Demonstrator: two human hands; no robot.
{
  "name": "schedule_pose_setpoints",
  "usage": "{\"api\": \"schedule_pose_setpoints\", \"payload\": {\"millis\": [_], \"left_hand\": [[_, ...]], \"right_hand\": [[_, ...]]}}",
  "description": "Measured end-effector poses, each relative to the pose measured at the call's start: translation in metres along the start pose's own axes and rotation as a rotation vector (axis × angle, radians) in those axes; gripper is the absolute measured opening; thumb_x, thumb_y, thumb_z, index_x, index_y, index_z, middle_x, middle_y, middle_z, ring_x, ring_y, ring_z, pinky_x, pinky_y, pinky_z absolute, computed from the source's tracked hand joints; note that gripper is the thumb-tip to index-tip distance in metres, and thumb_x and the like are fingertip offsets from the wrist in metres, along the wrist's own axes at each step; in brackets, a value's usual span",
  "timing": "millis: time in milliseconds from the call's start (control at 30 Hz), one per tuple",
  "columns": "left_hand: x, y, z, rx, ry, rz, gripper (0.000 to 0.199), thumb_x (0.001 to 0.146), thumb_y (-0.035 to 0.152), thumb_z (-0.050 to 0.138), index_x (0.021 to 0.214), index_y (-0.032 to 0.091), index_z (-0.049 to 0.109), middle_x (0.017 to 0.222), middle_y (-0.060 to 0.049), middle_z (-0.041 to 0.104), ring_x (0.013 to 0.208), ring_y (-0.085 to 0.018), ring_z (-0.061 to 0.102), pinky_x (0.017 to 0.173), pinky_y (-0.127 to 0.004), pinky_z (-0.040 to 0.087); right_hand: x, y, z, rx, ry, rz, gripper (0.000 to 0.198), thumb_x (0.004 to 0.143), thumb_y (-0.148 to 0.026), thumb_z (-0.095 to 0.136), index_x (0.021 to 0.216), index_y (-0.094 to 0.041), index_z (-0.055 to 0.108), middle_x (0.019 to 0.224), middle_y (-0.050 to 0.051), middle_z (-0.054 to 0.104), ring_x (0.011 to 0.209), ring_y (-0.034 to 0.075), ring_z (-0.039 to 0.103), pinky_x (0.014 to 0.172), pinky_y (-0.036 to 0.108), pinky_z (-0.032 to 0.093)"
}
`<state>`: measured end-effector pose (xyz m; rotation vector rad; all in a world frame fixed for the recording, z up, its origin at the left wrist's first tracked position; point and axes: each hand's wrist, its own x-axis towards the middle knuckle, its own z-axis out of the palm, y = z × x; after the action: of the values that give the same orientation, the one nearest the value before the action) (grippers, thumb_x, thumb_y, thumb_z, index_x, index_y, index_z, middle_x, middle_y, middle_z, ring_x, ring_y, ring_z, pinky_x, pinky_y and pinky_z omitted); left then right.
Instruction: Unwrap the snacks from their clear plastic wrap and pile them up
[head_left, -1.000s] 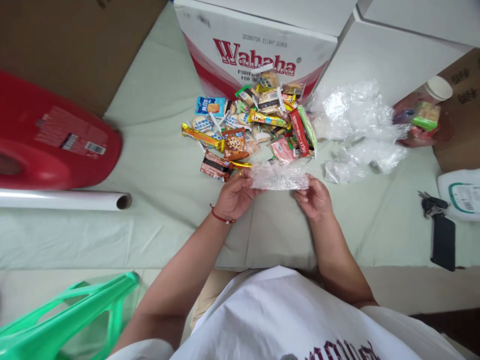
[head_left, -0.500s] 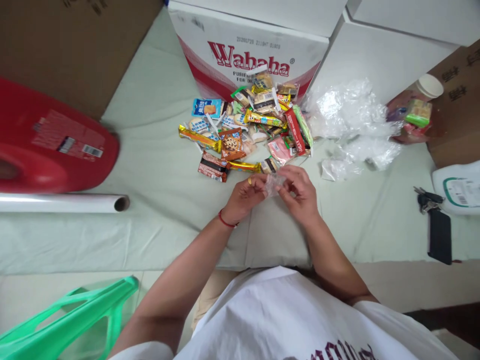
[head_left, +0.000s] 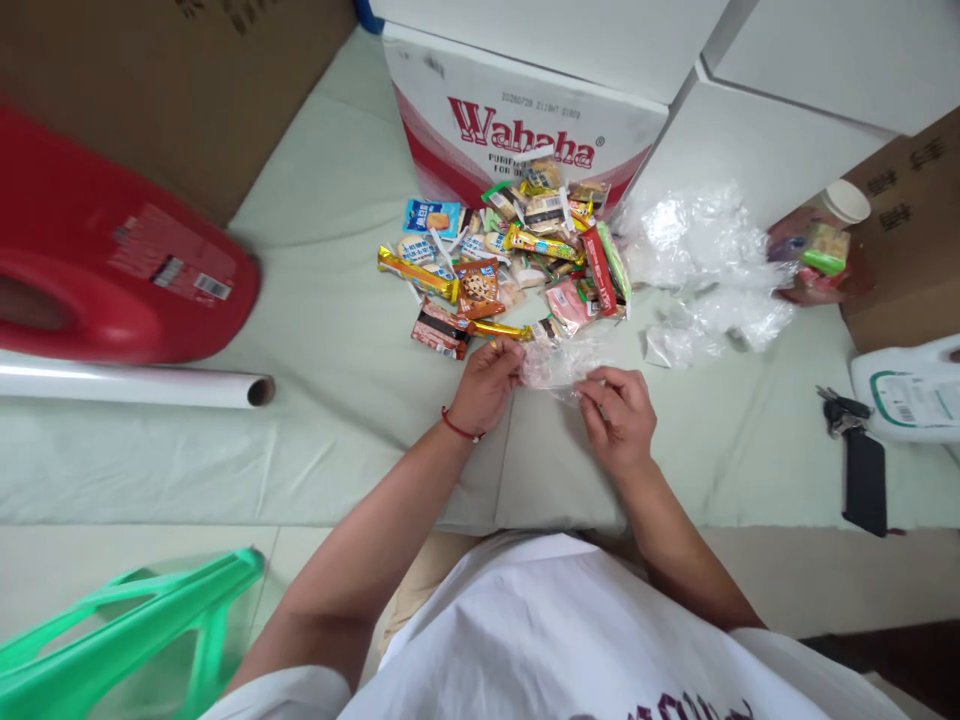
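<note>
- Pale green cloth (head_left: 330, 460) is spreading beneath both hands.
- Left hand (head_left: 487, 388) is gripping clear plastic (head_left: 553, 366) by its left end, fingers nearly closed.
- Right hand (head_left: 621, 418) is pinching its lower right edge, thumb against fingertips.
- Plastic is spanning the gap, long axis running left to right, neither hand nearer.
- Snack packets (head_left: 480, 288) are lying just beyond, closer to the left hand.
- Wahaha carton (head_left: 630, 112) is standing behind.
</note>
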<state>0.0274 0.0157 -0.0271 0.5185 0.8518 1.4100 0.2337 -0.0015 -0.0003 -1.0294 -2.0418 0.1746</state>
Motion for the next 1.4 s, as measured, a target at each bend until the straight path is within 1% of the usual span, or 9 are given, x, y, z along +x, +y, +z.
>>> {"api": "schedule_pose_setpoints", "payload": {"millis": [233,467,567,700,833,933,1100,1200,1400], "left_hand": [[0.002,0.000,-0.002,-0.099,-0.055,-0.075,0.046,0.071,0.044,0.091,0.080,0.022,0.052,0.076,0.003,0.066,0.064,-0.011,0.060,0.063,-0.024,0.052],[0.002,-0.004,0.003,-0.028,-0.061,0.069,0.046,0.075,0.051,0.088,0.082,0.022,0.054,0.099,-0.001,0.075,0.084,-0.015,0.068,0.076,-0.028,0.054],[-0.003,-0.005,0.007,0.014,-0.138,0.059,0.046,0.078,0.056,0.085,0.083,0.022,0.054,0.110,-0.004,0.075,0.094,-0.018,0.070,0.081,-0.032,0.055],[-0.010,-0.004,0.009,0.058,-0.255,-0.009,0.050,0.076,0.060,0.086,0.081,0.021,0.055,0.112,-0.007,0.076,0.091,-0.019,0.070,0.079,-0.032,0.054],[-0.012,-0.002,0.006,0.099,-0.298,-0.096,0.058,0.080,0.074,0.074,0.080,0.019,0.055,0.107,-0.010,0.074,0.079,-0.019,0.070,0.072,-0.033,0.054],[-0.012,-0.005,0.004,0.217,-0.185,0.011,0.064,0.075,0.081,0.071,0.091,0.020,0.057,0.102,-0.007,0.067,0.074,-0.015,0.065,0.060,-0.027,0.049],[-0.014,-0.011,0.002,0.607,-0.124,0.248,0.046,0.077,0.053,0.083,0.103,0.021,0.062,0.100,-0.004,0.062,0.086,-0.017,0.060,0.069,-0.026,0.047],[-0.015,-0.012,0.001,0.730,-0.129,0.225,0.026,0.092,0.045,0.067,0.091,0.020,0.064,0.082,0.000,0.060,0.073,-0.015,0.054,0.067,-0.027,0.043],[-0.010,-0.014,-0.003,0.621,0.062,0.224,0.028,0.097,0.050,0.063,0.092,0.022,0.060,0.068,0.004,0.053,0.060,-0.014,0.046,0.060,-0.028,0.037]], "right_hand": [[-0.046,-0.017,0.000,0.048,-0.114,0.038,0.025,0.098,-0.014,0.060,0.116,-0.025,0.073,0.099,0.007,0.073,0.087,0.019,0.068,0.074,0.031,0.056],[-0.041,-0.017,-0.010,0.286,-0.138,0.600,0.028,0.104,-0.040,0.055,0.092,-0.021,0.072,0.079,0.001,0.066,0.069,0.015,0.058,0.064,0.028,0.047],[-0.023,-0.005,-0.004,0.328,-0.190,0.727,0.034,0.096,-0.053,0.064,0.101,-0.020,0.073,0.090,0.004,0.070,0.077,0.017,0.060,0.068,0.028,0.048],[0.001,0.007,0.013,0.437,-0.053,0.857,0.038,0.086,-0.053,0.072,0.104,-0.019,0.069,0.087,0.001,0.069,0.075,0.016,0.058,0.069,0.027,0.047],[0.012,0.008,0.019,0.524,-0.025,0.856,0.025,0.087,-0.043,0.068,0.097,-0.020,0.070,0.081,-0.001,0.068,0.067,0.013,0.054,0.066,0.025,0.043],[0.013,0.005,0.016,0.330,-0.119,0.666,0.022,0.091,-0.039,0.064,0.097,-0.020,0.074,0.087,0.002,0.072,0.072,0.017,0.058,0.071,0.030,0.047],[0.008,-0.001,0.016,0.124,-0.183,0.357,0.019,0.096,-0.031,0.060,0.097,-0.022,0.077,0.088,0.006,0.074,0.084,0.022,0.064,0.079,0.037,0.050],[0.004,-0.002,0.017,0.230,-0.190,0.426,0.019,0.097,-0.035,0.062,0.100,-0.023,0.077,0.089,0.004,0.074,0.079,0.020,0.063,0.075,0.034,0.050],[-0.002,-0.003,0.010,0.495,-0.097,0.813,0.028,0.093,-0.048,0.069,0.100,-0.022,0.077,0.083,0.000,0.071,0.069,0.015,0.056,0.066,0.027,0.044]]}}
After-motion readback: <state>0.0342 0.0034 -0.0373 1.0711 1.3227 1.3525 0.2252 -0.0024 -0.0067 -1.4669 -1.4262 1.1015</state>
